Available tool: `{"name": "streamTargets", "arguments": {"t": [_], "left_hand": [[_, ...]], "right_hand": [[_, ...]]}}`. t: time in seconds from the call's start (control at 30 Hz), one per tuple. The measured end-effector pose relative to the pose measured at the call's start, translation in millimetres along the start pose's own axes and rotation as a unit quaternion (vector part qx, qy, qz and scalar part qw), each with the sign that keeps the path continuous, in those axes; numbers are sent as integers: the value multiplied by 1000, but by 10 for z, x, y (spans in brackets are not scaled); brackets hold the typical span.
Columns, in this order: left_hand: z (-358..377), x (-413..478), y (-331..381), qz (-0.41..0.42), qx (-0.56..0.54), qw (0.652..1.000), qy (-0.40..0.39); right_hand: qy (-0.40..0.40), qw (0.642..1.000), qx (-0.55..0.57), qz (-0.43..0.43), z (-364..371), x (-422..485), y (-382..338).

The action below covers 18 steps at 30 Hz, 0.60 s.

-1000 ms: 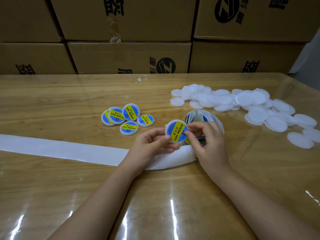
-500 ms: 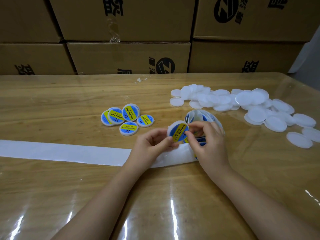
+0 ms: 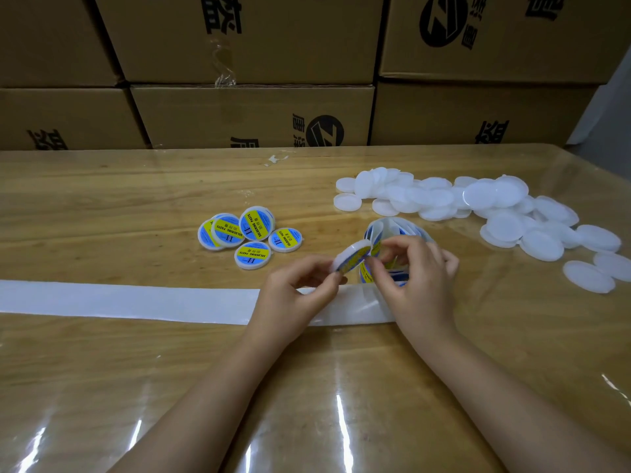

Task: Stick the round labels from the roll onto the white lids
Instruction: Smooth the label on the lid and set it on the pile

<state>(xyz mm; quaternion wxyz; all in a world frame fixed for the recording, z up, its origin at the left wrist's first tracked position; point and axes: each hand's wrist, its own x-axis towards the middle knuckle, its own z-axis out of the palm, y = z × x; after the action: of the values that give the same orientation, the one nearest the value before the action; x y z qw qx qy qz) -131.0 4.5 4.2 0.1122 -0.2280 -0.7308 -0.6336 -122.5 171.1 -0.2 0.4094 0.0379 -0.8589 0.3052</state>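
Note:
My left hand (image 3: 296,289) pinches a white lid (image 3: 351,256) that bears a blue and yellow label, tilted nearly edge-on above the table. Right beside it, my right hand (image 3: 420,282) curls its fingers around the label roll (image 3: 392,227), with the thumb close to the lid's edge. The roll's blue and yellow labels show between the fingers. A long white backing strip (image 3: 136,300) runs from the roll leftward across the table. Several labelled lids (image 3: 251,235) lie in a cluster to the left of my hands. A heap of plain white lids (image 3: 444,199) spreads at the right.
Stacked cardboard boxes (image 3: 252,114) wall off the far edge of the wooden table (image 3: 102,199), which has a glossy clear cover. A small scrap of paper (image 3: 276,160) lies near the boxes. Loose white lids (image 3: 587,276) reach toward the right edge.
The labelled lid has turned from facing me to nearly edge-on in my left hand. My right hand has shifted from the lid's face to the roll.

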Motion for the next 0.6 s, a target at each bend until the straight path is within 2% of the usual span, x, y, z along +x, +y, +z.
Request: {"name": "streamTargets", "arguments": {"t": [0.1,0.2,0.33,0.6], "left_hand": [[-13,28,7,-93,-148,985,8],[-73,60,11,-168,-225,960,5],[-121,84,12,-200,-262,944,-21],[-124,74,-19,-204,-267,941,-46]], "right_hand": [[13,1000,4,-7,-10,6,-7],[18,998,11,-58,-15,-7,-51],[19,995,2,-101,-37,-1,-76],[23,995,-16,-100,-52,8,-92]]}}
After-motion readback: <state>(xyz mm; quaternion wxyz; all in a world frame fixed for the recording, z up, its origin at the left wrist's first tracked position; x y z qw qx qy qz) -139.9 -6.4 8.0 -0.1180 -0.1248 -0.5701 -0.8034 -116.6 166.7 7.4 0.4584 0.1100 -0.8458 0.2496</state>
